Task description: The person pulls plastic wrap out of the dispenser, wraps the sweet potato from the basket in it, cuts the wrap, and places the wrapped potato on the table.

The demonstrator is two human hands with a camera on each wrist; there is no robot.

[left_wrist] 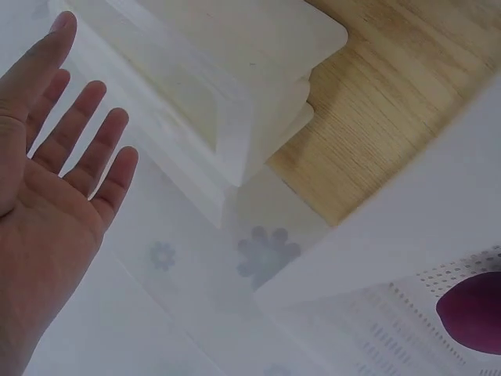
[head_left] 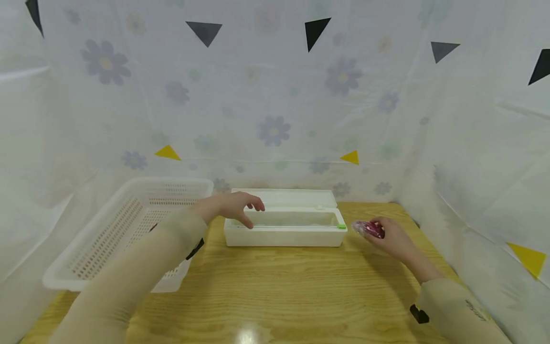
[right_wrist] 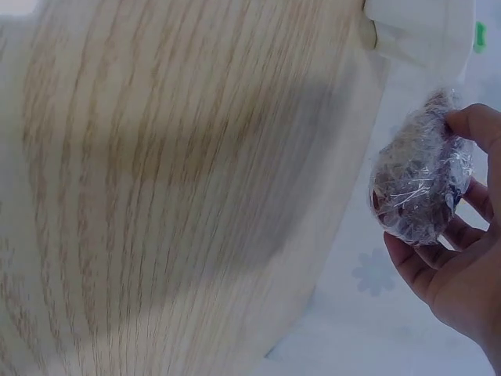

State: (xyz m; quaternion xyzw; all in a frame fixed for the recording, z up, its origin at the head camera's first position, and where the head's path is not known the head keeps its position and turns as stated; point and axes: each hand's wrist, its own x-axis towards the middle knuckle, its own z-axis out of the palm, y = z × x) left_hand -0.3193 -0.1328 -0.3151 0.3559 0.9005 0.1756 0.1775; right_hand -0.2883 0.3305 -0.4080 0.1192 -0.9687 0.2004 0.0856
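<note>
My right hand (head_left: 395, 239) holds a purplish-red, rounded piece of produce wrapped in crinkled cling film (head_left: 370, 229), off the right end of a long white box. In the right wrist view the thumb and fingers grip the wrapped produce (right_wrist: 419, 176) from both sides. The white box (head_left: 283, 238) looks like a cling film dispenser; its lid (head_left: 283, 197) is tipped back and a green slider (head_left: 341, 226) sits at the front right corner. Over the box's left end hovers my left hand (head_left: 235, 205), fingers loosely spread and holding nothing.
A white perforated basket (head_left: 172, 181) stands on the left, partly behind my left sleeve. Inside it lies a smooth purple-red piece (left_wrist: 473, 313), seen in the left wrist view. Flowered sheeting (head_left: 275, 95) hangs behind and beside the wooden table (head_left: 275, 286).
</note>
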